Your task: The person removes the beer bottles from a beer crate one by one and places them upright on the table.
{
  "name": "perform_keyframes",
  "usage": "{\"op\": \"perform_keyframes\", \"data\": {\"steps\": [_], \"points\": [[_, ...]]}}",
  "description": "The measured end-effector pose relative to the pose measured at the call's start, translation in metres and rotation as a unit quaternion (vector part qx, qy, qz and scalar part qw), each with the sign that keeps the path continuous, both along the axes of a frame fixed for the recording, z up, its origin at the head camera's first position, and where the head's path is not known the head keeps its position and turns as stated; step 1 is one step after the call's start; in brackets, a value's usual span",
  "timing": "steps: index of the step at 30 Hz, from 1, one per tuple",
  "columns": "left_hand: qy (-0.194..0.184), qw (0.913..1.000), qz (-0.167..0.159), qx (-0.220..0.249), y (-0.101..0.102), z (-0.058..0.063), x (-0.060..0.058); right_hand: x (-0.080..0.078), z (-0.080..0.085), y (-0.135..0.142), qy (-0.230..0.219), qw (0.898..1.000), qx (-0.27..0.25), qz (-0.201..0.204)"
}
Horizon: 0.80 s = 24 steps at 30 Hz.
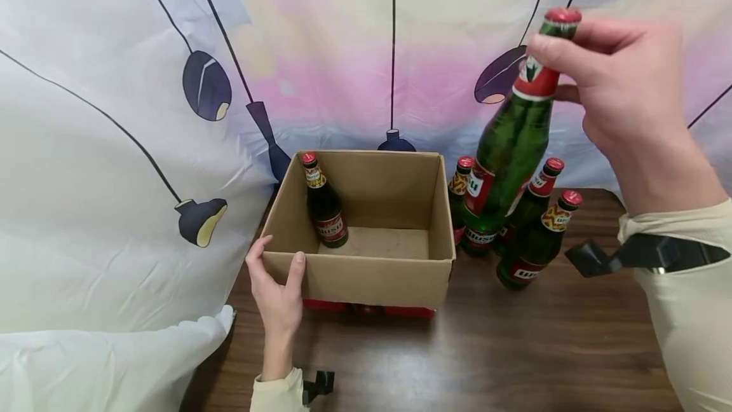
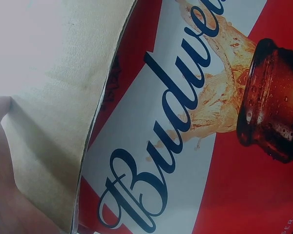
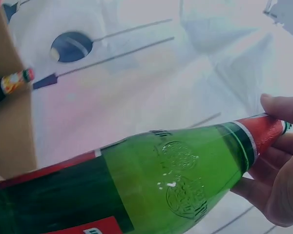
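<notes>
My right hand (image 1: 635, 81) grips a green beer bottle (image 1: 515, 138) by its neck, high above the table to the right of the box. The bottle tilts, with its red cap upward and its base toward the box. In the right wrist view, the thumb and fingers wrap the red neck label of the bottle (image 3: 171, 170). My left hand (image 1: 278, 301) holds the front left corner of an open cardboard box (image 1: 366, 275), its thumb on the front flap. Inside the box, a dark beer bottle (image 1: 328, 215) stands at the left. The left wrist view shows the box's printed side (image 2: 151, 146).
Several more beer bottles, one in front (image 1: 528, 247), stand upright close to the box's right side, partly hidden by the raised one. A wooden table (image 1: 515, 342) lies beneath. Behind hangs a cloth backdrop (image 1: 332, 49) with printed lamps; white cloth (image 1: 103, 361) covers the left.
</notes>
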<state>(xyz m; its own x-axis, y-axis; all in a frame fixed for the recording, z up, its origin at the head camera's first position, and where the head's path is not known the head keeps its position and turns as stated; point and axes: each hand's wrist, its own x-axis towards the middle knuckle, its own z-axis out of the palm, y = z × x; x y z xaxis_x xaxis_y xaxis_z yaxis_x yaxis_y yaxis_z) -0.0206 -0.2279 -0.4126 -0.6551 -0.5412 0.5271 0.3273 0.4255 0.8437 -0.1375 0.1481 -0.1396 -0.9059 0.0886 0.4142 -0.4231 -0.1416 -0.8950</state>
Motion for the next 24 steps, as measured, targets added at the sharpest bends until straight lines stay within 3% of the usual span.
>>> {"op": "perform_keyframes", "data": {"steps": [3,8,15,24], "points": [[0.002,1.0000,0.001,0.000,0.000,0.001,0.002,0.001,-0.018,0.008,-0.030,0.999,0.010,-0.008],[0.004,1.0000,0.003,-0.001,0.000,0.001,0.005,0.006,-0.051,0.020,-0.083,0.993,0.074,-0.034],[0.012,0.9999,0.004,-0.006,0.000,0.001,0.004,0.013,-0.095,0.032,-0.143,0.954,0.248,-0.091],[0.002,1.0000,0.001,0.001,-0.002,0.000,0.005,0.014,-0.144,0.037,-0.203,0.926,0.308,-0.075]]}}
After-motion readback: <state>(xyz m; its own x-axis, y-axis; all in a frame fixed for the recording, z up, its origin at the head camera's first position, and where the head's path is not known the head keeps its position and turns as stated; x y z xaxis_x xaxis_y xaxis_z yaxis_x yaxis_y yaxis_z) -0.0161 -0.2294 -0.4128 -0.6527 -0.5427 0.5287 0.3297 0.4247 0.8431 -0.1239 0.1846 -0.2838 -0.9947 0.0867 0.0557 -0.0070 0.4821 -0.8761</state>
